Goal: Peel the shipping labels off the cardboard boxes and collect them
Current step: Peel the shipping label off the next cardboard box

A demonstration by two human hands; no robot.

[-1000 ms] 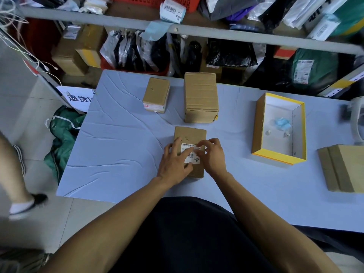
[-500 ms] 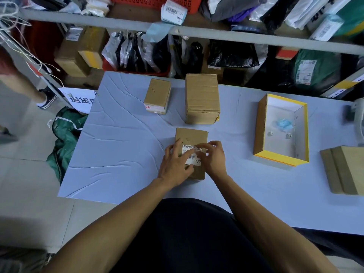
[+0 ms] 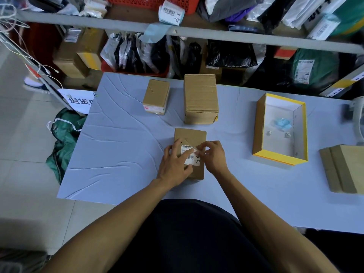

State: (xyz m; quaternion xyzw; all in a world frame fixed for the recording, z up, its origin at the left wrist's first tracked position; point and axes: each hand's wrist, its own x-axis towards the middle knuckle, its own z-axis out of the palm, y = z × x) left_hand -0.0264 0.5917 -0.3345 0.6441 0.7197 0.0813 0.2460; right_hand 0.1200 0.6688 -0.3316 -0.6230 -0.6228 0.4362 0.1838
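A small cardboard box (image 3: pixel 190 135) lies on the pale table near its front edge, with a white shipping label (image 3: pixel 192 158) on top. My left hand (image 3: pixel 175 166) rests on the box with fingers straight, a fingertip pressing on the label. My right hand (image 3: pixel 213 157) pinches the label's upper right corner, which is curled up off the cardboard. Two more cardboard boxes stand farther back: a small one (image 3: pixel 156 95) with a label on its near side and a taller one (image 3: pixel 200 97).
An open yellow-edged box (image 3: pixel 258 127) with blue and white scraps inside sits to the right. Flattened cardboard (image 3: pixel 342 168) lies at the far right. Shelves of parcels and bags run behind the table (image 3: pixel 118 154). A green bag (image 3: pixel 63 138) lies on the floor at left.
My right hand has lifted the label's upper right corner a little more off the box. A person walking at the left has moved away toward the back.
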